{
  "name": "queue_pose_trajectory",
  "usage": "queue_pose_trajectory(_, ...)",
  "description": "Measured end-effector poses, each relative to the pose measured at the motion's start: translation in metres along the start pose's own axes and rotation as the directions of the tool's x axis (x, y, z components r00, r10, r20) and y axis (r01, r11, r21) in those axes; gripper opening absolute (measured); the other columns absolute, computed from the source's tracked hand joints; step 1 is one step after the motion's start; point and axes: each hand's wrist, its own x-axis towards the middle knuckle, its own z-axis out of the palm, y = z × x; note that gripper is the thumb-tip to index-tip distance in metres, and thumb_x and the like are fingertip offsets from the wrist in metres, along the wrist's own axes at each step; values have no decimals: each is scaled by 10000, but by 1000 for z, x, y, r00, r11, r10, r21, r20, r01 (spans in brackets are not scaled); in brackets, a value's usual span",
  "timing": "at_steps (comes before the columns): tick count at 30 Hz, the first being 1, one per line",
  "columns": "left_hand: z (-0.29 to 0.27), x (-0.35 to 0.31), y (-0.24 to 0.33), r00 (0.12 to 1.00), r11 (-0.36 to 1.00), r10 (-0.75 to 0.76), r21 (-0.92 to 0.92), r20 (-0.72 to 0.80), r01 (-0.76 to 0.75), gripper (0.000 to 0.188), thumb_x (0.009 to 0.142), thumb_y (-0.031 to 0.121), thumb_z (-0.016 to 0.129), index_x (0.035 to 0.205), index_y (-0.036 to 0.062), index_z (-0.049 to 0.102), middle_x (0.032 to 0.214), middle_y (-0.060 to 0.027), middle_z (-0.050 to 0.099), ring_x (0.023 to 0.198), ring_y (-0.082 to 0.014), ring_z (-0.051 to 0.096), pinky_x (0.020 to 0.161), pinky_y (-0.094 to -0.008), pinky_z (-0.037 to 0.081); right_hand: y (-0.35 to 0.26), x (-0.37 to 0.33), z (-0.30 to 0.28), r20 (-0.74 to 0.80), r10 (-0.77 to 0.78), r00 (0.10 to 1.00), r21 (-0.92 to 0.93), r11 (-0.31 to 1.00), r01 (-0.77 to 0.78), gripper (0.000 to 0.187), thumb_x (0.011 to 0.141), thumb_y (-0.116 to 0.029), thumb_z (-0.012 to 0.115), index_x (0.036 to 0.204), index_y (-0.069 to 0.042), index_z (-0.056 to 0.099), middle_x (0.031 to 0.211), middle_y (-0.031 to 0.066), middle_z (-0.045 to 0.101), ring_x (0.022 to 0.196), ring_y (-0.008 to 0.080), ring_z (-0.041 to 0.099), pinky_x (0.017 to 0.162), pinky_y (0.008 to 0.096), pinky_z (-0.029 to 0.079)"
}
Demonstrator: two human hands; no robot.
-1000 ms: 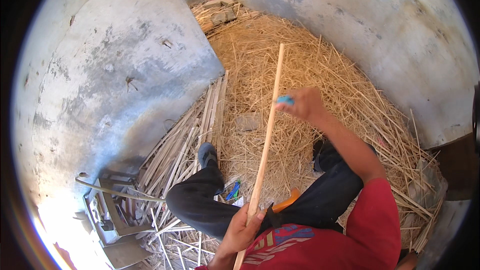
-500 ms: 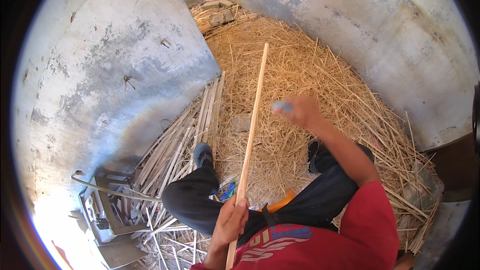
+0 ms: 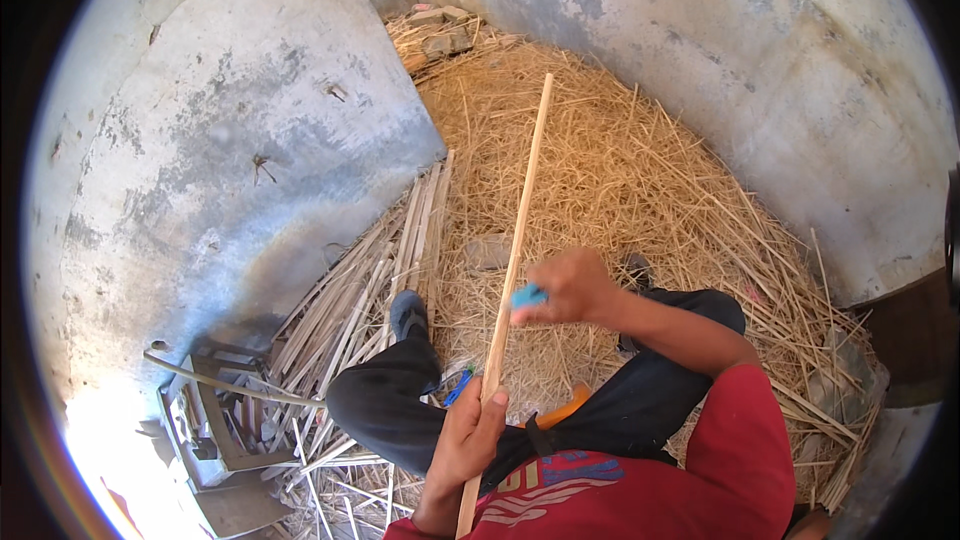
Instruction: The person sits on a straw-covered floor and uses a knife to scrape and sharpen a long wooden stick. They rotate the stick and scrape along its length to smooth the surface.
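Observation:
A long, pale wooden strip point(image 3: 529, 180) slants up from my lap, its far end above the shavings. Low on this strip, my left hand point(image 3: 472, 432) is wrapped round it with the thumb on top. My right hand point(image 3: 574, 285) is closed on a small blue thing point(image 3: 528, 296), close to the strip's right side about midway along. Motion smears that hand a little. What kind of tool the blue thing is, and whether it touches the strip, I cannot make out.
Curly straw-coloured shavings point(image 3: 600, 160) cover the floor ahead. Split strips point(image 3: 345, 285) lie heaped at the left, beside a wooden frame box point(image 3: 225, 430). Worn grey walls point(image 3: 270, 80) curve round me. Near my legs are an orange thing point(image 3: 567, 408) and a blue item point(image 3: 458, 387).
My right hand has come down and left with the blue thing, from out over the shavings to beside the strip. The strip's far end has shifted slightly right.

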Motion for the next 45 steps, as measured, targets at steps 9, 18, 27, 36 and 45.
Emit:
queue_pose_trajectory(9, 3, -5, -7, 998, 998, -30, -47, 63, 33, 211, 979, 242, 496, 935, 37, 475, 618, 35, 434, 502, -39, 385, 443, -224, 316, 72, 17, -3, -51, 174, 983, -142, 973, -180, 673, 746, -775, 513, 525, -140, 473, 439, 31, 427, 373, 201, 473, 353, 351, 349)
queue_pose_trajectory(18, -5, -12, -1, 984, 982, -152, -101, 88, 160, 184, 968, 228, 520, 941, 49, 486, 660, 36, 456, 513, -34, 421, 456, -206, 350, 8, -12, 15, -20, -82, 996, -72, 994, 80, 682, 742, -802, 479, 512, -161, 433, 444, 10, 420, 364, 188, 456, 344, 347, 334)
queue_pose_trajectory(27, 8, -23, -10, 975, 998, -56, -10, 214, 60, 168, 955, 209, 557, 943, 52, 498, 769, 28, 473, 705, -49, 433, 609, -224, 380, 178, 25, -29, -251, 449, 858, -336, 791, -512, 723, 859, -761, 310, 555, -147, 541, 422, -52, 304, 362, 120, 295, 341, 271, 251)
queue_pose_trajectory(36, 4, -35, -15, 973, 982, -109, -128, 204, 137, 206, 965, 264, 548, 929, 73, 484, 674, 51, 443, 532, -6, 410, 457, -193, 339, 147, 21, -61, -122, 719, 684, -59, 682, -729, 662, 907, -667, 361, 614, -112, 575, 509, 2, 449, 468, 160, 443, 478, 338, 399)
queue_pose_trajectory(45, -2, -5, -3, 986, 940, -36, -330, 162, 89, 217, 965, 259, 522, 942, 53, 458, 593, 30, 438, 398, -35, 368, 371, -193, 289, -22, -4, -23, 77, -91, 993, 34, 995, 89, 608, 655, -724, 661, 575, -135, 531, 494, 29, 502, 408, 211, 524, 390, 339, 394)
